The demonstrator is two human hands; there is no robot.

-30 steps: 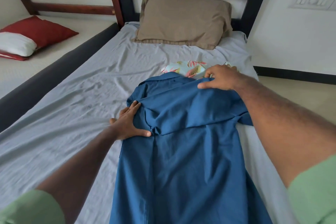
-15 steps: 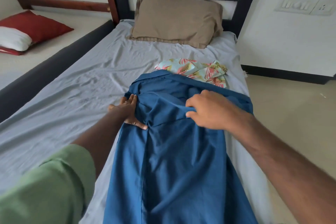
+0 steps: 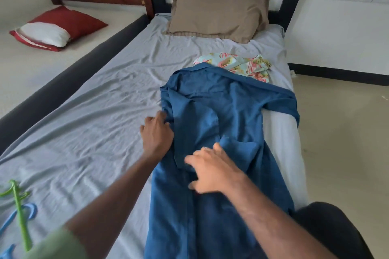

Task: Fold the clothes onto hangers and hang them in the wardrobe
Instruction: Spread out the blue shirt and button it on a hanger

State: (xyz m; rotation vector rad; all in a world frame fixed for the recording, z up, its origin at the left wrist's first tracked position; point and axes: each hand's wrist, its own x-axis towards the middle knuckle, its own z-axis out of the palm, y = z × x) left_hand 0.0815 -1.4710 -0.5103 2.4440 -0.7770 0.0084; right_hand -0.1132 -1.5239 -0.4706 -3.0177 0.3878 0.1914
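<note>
Right hand (image 3: 212,171) now drawn nearer, fingers spread flat on blue shirt (image 3: 221,153) at bed's (image 3: 94,111) right side; left hand (image 3: 156,134) pinching left edge, presumably steadying the fold.

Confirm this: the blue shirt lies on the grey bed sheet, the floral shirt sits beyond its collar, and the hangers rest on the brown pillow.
Not quite. The head view shows the green hanger and blue hanger lying on the grey bed sheet at near left, far from the brown pillow. The rest holds.

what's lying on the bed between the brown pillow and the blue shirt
A floral shirt, its near edge tucked under the blue shirt; bare grey sheet separates it from the brown pillow. Head view.
</note>
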